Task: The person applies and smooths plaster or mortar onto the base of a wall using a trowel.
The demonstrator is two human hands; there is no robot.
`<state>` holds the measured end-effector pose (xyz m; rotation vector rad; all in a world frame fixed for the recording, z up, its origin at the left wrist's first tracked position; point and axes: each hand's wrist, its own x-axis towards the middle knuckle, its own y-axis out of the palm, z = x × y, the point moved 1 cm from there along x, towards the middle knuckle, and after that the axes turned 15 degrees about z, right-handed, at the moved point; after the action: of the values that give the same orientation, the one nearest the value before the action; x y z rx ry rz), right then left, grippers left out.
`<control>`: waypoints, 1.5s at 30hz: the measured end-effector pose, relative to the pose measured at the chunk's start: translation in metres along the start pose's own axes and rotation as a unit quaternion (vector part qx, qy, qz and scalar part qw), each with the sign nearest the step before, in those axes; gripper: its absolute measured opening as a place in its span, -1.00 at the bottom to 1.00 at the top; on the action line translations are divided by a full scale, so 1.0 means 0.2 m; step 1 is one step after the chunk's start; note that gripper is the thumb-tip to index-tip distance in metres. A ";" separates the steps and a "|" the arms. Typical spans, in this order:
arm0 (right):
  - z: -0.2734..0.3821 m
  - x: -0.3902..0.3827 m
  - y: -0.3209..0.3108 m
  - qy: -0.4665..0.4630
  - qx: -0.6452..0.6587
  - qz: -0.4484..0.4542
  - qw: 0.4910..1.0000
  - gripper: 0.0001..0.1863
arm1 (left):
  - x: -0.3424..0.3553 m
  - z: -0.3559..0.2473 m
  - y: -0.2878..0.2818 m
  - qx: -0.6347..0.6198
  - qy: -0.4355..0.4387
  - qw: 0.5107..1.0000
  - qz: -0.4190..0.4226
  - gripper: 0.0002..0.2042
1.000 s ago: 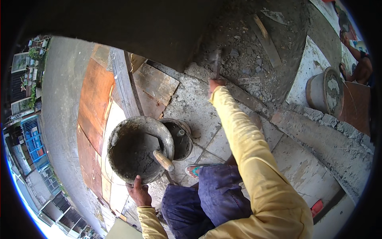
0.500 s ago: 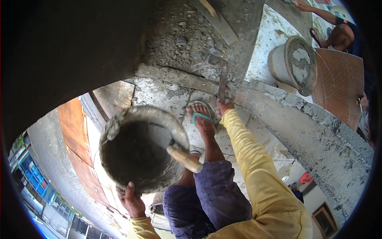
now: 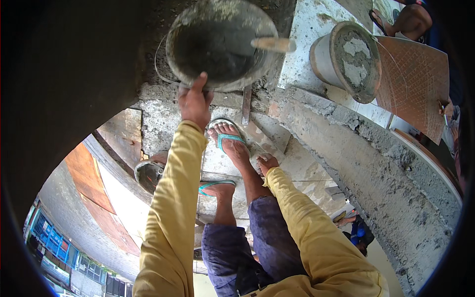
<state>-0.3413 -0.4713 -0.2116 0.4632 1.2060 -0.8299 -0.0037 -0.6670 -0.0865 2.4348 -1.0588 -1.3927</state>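
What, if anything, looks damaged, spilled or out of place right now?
The concrete ledge on the right has a ragged edge, as if chipped or unfinished. A wooden handle juts past the rim of the mortar-caked bucket held by the left hand, rather than lying wholly inside.

Three buckets (image 3: 222, 11), one trowel (image 3: 273, 44), two turquoise sandals (image 3: 230, 138)

head fisheye | looking down from wearer's head | close over forearms (image 3: 170, 213) | upper left dark, perhaps blocked
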 end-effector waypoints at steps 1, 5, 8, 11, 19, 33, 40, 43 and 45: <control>0.02 -0.02 -0.01 0.030 0.026 0.000 0.999 -0.69 | 0.06 0.04 0.04 0.001 -0.014 1.000 -0.008 -0.74; 0.13 -0.10 -0.03 0.075 0.137 0.031 0.987 -0.74 | 0.22 0.13 0.10 -0.054 0.022 0.996 0.068 -0.69; 0.16 -0.13 -0.01 0.056 0.146 0.035 0.987 -0.76 | 0.26 0.12 0.06 -0.028 -0.032 0.999 0.010 -0.69; 0.13 -0.11 0.02 0.038 0.132 0.028 0.990 -0.75 | 0.23 0.08 -0.02 -0.020 -0.028 0.999 0.032 -0.70; 0.28 -0.10 0.06 0.076 0.293 0.110 0.947 -0.76 | 0.31 -0.01 -0.06 -0.004 -0.023 0.999 0.032 -0.71; 0.55 -0.05 0.15 0.065 0.258 0.184 0.946 -0.74 | -0.52 0.29 -0.69 0.597 -0.107 0.772 0.190 -0.21; 1.68 0.21 -0.32 -0.382 -0.089 -0.352 0.850 -0.65 | -1.87 0.36 -1.02 0.537 -0.321 0.764 0.158 -0.26; 2.12 0.33 -0.56 -0.377 -0.279 -0.478 0.742 -0.42 | -2.12 0.30 -0.87 0.537 -0.333 0.764 0.131 -0.23; 2.30 0.42 -0.66 -0.262 -0.368 -0.488 0.747 -0.33 | -2.18 0.25 -0.77 0.495 -0.361 0.787 0.073 -0.22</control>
<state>-0.1427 -0.9073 -0.1297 -1.1076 1.0752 -1.1379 -0.1076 -0.2652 0.1220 2.1625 -2.6644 -2.1482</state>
